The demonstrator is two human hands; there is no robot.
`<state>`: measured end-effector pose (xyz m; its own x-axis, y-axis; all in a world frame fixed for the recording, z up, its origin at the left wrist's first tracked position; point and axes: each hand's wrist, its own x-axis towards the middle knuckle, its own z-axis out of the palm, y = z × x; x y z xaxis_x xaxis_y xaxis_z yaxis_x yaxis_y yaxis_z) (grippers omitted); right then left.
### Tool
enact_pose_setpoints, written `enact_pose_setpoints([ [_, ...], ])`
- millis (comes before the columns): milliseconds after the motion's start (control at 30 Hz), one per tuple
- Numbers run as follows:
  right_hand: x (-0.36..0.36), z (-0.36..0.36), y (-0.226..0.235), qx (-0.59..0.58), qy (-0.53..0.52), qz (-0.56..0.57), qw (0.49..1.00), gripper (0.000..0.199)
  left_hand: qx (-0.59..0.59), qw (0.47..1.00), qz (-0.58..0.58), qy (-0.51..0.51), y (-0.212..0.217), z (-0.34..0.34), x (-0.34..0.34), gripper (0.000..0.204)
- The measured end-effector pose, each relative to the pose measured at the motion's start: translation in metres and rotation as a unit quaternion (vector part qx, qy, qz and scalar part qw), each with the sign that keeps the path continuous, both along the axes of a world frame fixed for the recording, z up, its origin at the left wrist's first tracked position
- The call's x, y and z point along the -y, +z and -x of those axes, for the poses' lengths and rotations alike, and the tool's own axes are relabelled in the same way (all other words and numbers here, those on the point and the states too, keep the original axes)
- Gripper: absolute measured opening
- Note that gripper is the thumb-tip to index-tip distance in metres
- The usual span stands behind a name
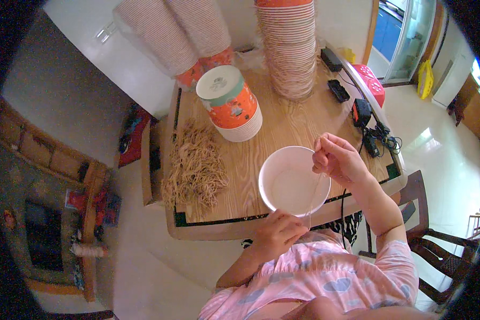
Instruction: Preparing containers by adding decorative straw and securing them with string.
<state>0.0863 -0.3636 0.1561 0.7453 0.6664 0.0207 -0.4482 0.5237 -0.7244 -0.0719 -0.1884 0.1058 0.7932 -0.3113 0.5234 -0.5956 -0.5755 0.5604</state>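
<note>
Wooden table [282, 125]: bare wood lies between the heap of tan rubber bands [196, 168] and the white paper bowl [294, 180], which sits at the near edge. Right hand [338, 159]: raised over the bowl's right rim, fingers pinching a thin band [313, 193]. Left hand [277, 233]: below the near edge, clenched on the band's lower end.
</note>
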Motion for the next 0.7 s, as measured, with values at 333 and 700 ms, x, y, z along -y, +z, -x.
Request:
enact_pose_setpoints([
  [333,-0.016,0.003,0.007,0.058,0.0,0.139,0.989,0.024,-0.004,0.998,-0.03,-0.051,0.001,0.002,0.003,0.015],
  [700,-0.062,0.011,-0.033,0.579,0.074,0.481,0.654,0.017,-0.074,0.926,0.268,0.255,-0.026,-0.022,-0.044,0.011],
])
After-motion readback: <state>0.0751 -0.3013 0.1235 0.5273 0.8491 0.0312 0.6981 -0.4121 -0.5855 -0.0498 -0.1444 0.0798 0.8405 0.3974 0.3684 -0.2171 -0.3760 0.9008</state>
